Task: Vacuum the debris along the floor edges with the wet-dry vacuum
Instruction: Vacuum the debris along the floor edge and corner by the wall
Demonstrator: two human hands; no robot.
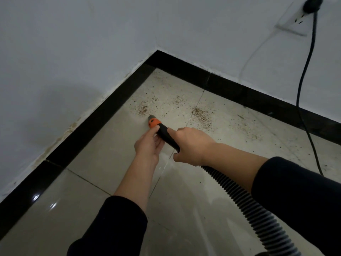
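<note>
A black vacuum nozzle (pixel 163 133) with an orange collar (pixel 154 122) points at the floor near the room corner, its grey tip just below a patch of brown debris (pixel 143 109). My left hand (pixel 148 145) holds the nozzle from the left, thumb by the orange collar. My right hand (pixel 190 145) grips the nozzle further back, where the ribbed grey hose (pixel 245 198) begins. A second debris patch (pixel 201 115) lies to the right, and finer specks spread toward the corner.
Black skirting (pixel 96 119) runs along both white walls and meets at the corner. A black power cord (pixel 304 93) hangs from a wall socket (pixel 295 21) at top right and trails over the tiles at the right.
</note>
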